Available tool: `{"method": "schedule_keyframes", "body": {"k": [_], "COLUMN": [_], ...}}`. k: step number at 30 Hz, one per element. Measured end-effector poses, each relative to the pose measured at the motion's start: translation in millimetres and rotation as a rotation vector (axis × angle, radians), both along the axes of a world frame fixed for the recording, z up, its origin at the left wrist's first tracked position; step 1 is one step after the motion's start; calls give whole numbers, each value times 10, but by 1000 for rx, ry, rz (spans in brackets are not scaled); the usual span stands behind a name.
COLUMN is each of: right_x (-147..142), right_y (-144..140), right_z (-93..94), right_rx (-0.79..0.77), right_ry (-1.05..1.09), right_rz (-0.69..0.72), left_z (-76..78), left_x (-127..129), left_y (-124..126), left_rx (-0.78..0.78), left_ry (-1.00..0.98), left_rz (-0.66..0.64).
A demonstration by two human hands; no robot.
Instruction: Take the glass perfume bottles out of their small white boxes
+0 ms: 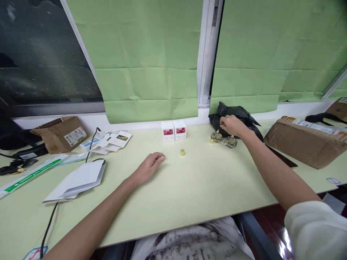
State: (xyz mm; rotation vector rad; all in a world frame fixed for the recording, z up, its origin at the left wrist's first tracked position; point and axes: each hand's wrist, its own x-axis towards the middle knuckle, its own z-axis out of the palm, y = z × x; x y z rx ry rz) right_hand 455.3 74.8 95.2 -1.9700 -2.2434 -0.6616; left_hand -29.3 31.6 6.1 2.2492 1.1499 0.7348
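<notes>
The left hand (150,165) rests loosely curled and empty on the worktop (189,187), near a small gold cap (182,152). The right hand (230,125) reaches far, fingers pinched at the black bag (238,112), just above two glass bottles (223,138).

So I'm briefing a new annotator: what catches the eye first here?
Two bare arms stretch over a pale table. The right hand reaches two glass bottles beside a black bag at the back; the left hand rests flat near a small gold cap.
</notes>
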Motion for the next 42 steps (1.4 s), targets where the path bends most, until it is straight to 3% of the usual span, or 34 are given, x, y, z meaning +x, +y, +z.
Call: {"method": "schedule_keyframes", "body": {"k": [3, 7, 13, 17, 22, 26, 32, 36, 39, 42], "right_x": [210, 362, 51, 26, 262, 292, 188, -34, -400, -860], "right_y": [-211, -415, -608, -590, -473, -449, -533, -606, -640, -635], "right_z": [-112, -298, -407, -491, -590, -594, -508, -476, -552, -666], "right_rx": [139, 137, 294, 196, 146, 101, 188, 255, -3, -156], "right_ry": [48, 145, 105, 149, 169, 179, 223, 316, 483, 566], "right_rz": [-122, -207, -270, -353, -311, -287, -304, -124, 176, 412], "left_z": [5, 3, -10, -20, -18, -14, -5, -7, -9, -15], "left_x": [7, 12, 6, 3, 5, 3, 9, 14, 11, 5], "left_y": [-7, -7, 1, 7, 2, -3, -5, -3, 0, 6], "left_rx": [8, 9, 14, 33, 29, 25, 12, 11, 12, 20], "left_ry": [2, 3, 1, -2, 3, -1, 10, 7, 8, 7], "left_rz": [7, 18, 2, 3, 11, 20, 18, 23, 20, 8]}}
